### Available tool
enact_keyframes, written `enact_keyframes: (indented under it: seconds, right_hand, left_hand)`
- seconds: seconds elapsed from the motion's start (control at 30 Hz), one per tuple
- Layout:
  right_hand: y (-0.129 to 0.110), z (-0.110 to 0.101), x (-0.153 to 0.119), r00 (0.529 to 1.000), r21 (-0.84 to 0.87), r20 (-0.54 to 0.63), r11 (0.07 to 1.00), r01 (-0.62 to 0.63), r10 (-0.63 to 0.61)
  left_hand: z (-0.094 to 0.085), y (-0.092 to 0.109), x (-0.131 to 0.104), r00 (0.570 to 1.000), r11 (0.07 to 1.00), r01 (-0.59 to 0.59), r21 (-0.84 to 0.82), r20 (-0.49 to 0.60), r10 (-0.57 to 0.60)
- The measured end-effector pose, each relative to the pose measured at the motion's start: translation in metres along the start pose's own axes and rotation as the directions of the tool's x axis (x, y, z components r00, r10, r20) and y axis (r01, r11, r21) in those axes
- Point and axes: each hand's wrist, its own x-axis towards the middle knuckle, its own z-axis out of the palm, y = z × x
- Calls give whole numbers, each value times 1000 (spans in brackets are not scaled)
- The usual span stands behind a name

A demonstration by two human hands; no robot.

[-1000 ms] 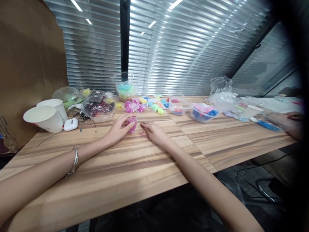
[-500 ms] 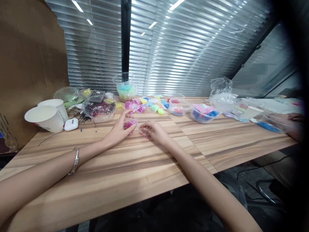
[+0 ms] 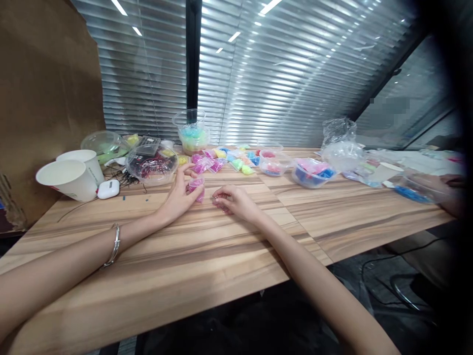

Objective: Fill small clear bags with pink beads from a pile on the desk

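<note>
My left hand [image 3: 180,193] is curled around a small clear plastic bag of pink bits [image 3: 197,189], thumb on its near side and fingers behind. The bag stands upright just above the table. To its right, my right hand [image 3: 234,202] is closed in a pinch, fingertips low over the wood. Some small reddish, see-through stuff [image 3: 225,210] shows beneath those fingers; I cannot make out what it is. Behind my left hand lie several small bags of magenta bits [image 3: 202,164], with yellow, blue and orange bags [image 3: 240,160] beside them.
Paper cups [image 3: 68,180], a white earbud case [image 3: 108,189] and a clear tub of dark red strands [image 3: 152,166] stand left. Stacked clear tubs [image 3: 193,135] are behind; a tub of blue and pink bags [image 3: 313,175] is right. Another person's hand [image 3: 449,192] is at far right.
The pink bag has tipped more upright and shifted slightly left with my left hand. My right hand has moved very slightly and stays in its pinch.
</note>
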Motion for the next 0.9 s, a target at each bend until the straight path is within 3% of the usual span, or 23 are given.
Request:
enact_keyframes:
  seconds: [0.33,0.47,0.67,0.9]
  right_hand:
    - [6,-1,2,992,-146,53,982,122,-115]
    - [7,-1,1,993,-165,57,980,115,-107]
    - [4,-5,-1,998,-262,20,963,56,-53]
    - [4,-5,-2,1000,-266,-17,964,6,-11]
  left_hand:
    - [0,-7,5,998,997,62,-56,24,-61]
    - [0,-10,6,999,998,35,-45,-4,-36]
    - [-1,-3,3,990,980,139,-145,23,-137]
    - [-1,-6,5,999,999,-21,-24,-39,20]
